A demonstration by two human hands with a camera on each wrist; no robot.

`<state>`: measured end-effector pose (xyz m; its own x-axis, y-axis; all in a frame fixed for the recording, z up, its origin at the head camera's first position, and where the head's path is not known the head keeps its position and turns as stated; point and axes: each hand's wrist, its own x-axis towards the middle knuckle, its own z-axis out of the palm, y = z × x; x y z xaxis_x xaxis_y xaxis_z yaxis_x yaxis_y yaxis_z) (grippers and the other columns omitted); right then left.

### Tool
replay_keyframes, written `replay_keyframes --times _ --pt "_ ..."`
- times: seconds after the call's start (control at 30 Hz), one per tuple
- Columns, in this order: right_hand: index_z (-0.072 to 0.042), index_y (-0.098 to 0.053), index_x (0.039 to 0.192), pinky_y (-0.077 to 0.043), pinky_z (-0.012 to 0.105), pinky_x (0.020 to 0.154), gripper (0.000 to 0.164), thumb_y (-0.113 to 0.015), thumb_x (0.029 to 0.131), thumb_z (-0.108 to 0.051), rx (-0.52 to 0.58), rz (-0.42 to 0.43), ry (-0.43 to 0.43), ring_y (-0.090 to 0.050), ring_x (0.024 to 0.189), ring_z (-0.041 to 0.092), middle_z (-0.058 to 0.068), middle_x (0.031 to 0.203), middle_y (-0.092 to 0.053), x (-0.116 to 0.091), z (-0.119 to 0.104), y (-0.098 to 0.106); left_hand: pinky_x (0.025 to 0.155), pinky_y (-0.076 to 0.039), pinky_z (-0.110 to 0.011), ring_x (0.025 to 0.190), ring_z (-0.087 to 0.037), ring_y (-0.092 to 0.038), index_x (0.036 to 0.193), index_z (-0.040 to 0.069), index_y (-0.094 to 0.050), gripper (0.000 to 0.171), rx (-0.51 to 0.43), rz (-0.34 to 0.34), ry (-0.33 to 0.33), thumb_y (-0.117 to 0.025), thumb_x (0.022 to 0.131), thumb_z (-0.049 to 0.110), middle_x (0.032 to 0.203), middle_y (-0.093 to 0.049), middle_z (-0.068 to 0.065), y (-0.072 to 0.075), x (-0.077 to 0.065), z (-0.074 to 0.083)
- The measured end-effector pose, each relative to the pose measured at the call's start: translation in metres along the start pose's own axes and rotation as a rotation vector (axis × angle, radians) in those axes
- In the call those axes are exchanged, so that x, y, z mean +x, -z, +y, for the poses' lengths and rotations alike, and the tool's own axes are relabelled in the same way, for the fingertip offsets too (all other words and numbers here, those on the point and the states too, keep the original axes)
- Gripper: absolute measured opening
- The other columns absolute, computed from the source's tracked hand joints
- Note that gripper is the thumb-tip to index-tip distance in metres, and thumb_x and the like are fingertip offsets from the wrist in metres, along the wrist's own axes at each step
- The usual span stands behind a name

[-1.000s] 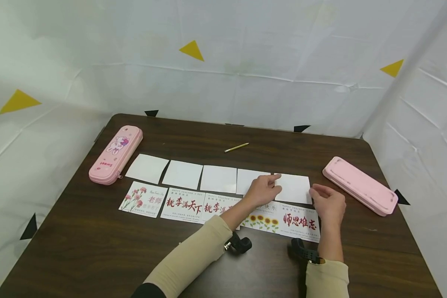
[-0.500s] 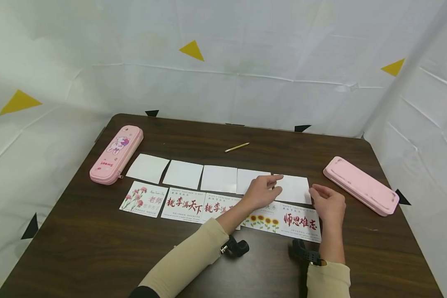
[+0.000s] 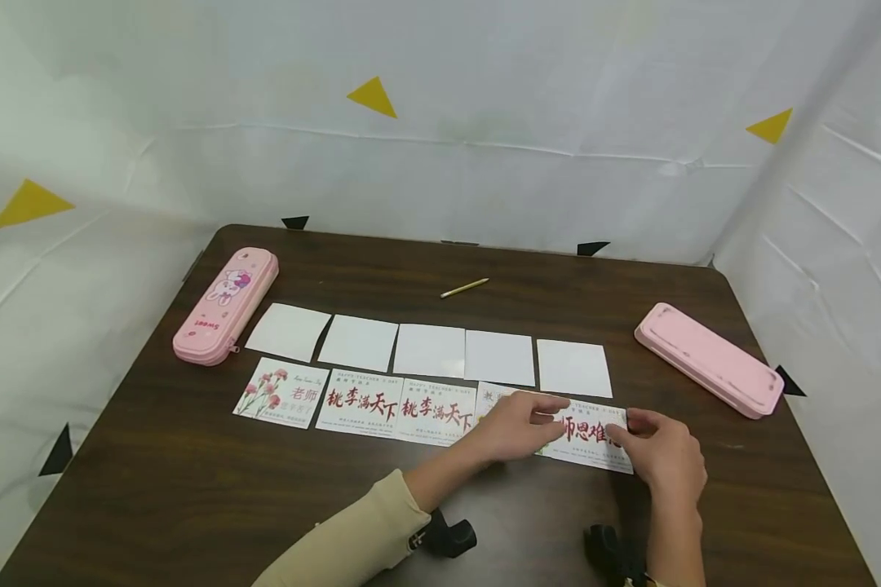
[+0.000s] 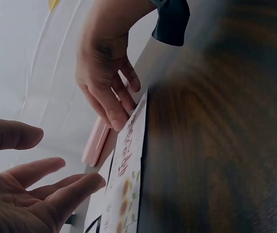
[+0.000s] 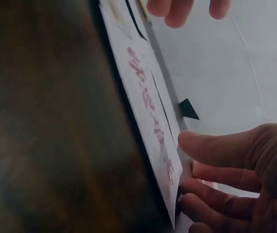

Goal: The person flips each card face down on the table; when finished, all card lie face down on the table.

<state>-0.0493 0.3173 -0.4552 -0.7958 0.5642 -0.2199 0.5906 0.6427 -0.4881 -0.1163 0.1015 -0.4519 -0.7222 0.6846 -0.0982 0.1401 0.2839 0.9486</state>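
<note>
A dark wood-grain table (image 3: 264, 505) is bearing two rows of cards (image 3: 430, 351). A pink pencil case (image 3: 226, 306) at the left is showing "Sweet" upside down. The right hand (image 3: 671, 461) is holding its thumb and fingers apart at a printed card (image 3: 587, 434); whether they are touching it, I cannot tell. The left hand (image 3: 517, 428) is hovering, fingers parted, over the neighbouring sunflower card (image 4: 129, 208). The printed card, white, is lying rightmost in the front row, displaying bold red "师恩难", the thumb partly covering another character; above, small lettering is reading "TEACHER'S DAY".
</note>
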Motion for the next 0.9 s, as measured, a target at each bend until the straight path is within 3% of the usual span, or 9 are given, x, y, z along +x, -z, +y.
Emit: replay_keyframes --times 0.17,0.33,0.47,0.7,0.9 --pt "-0.006 -0.064 0.126 -0.041 0.056 0.075 0.054 -0.078 0.081 -0.034 -0.046 0.034 -0.017 -0.056 0.102 0.041 0.017 0.114 -0.068 -0.007 0.006 -0.002 0.084 -0.048 -0.023 0.107 -0.011 -0.064 0.131 0.007 -0.064 0.040 -0.058 0.003 0.050 -0.061 0.093 0.021 0.124 -0.067 -0.009 -0.003 -0.006 -0.002" --pt "-0.004 -0.065 0.124 -0.040 0.057 0.076 0.052 -0.079 0.080 -0.026 -0.036 0.074 -0.034 -0.056 0.101 0.042 0.018 0.110 -0.068 -0.007 0.011 -0.002 0.081 -0.050 -0.023 0.103 -0.010 -0.065 0.131 0.006 -0.064 0.040 -0.165 -0.007 0.115 -0.063 0.093 0.020 0.119 -0.068 -0.008 -0.006 -0.008 -0.002" --pt "-0.002 -0.064 0.124 -0.039 0.057 0.076 0.051 -0.078 0.081 -0.023 -0.021 0.085 -0.045 -0.055 0.101 0.042 0.019 0.110 -0.068 -0.006 0.015 0.000 0.085 -0.049 -0.024 0.106 -0.010 -0.064 0.131 0.006 -0.063 0.041 -0.184 -0.008 0.138 -0.064 0.093 0.020 0.122 -0.067 -0.009 -0.010 -0.007 -0.001" --pt "-0.002 -0.065 0.124 -0.038 0.058 0.079 0.048 -0.073 0.085 -0.028 -0.005 0.098 -0.071 -0.055 0.104 0.043 0.018 0.107 -0.070 -0.009 0.011 0.003 0.089 -0.047 -0.027 0.109 -0.013 -0.062 0.133 0.002 -0.061 0.045 -0.199 0.023 0.164 -0.065 0.092 0.020 0.126 -0.064 -0.015 -0.014 -0.007 0.001" --pt "0.000 -0.064 0.126 -0.034 0.061 0.084 0.048 -0.067 0.090 -0.031 0.013 0.125 -0.121 -0.051 0.111 0.047 0.021 0.110 -0.069 -0.011 0.005 0.004 0.084 -0.050 -0.027 0.096 -0.019 -0.068 0.134 -0.001 -0.057 0.048 -0.269 0.021 0.195 -0.066 0.092 0.020 0.129 -0.061 -0.019 -0.015 -0.006 0.002"
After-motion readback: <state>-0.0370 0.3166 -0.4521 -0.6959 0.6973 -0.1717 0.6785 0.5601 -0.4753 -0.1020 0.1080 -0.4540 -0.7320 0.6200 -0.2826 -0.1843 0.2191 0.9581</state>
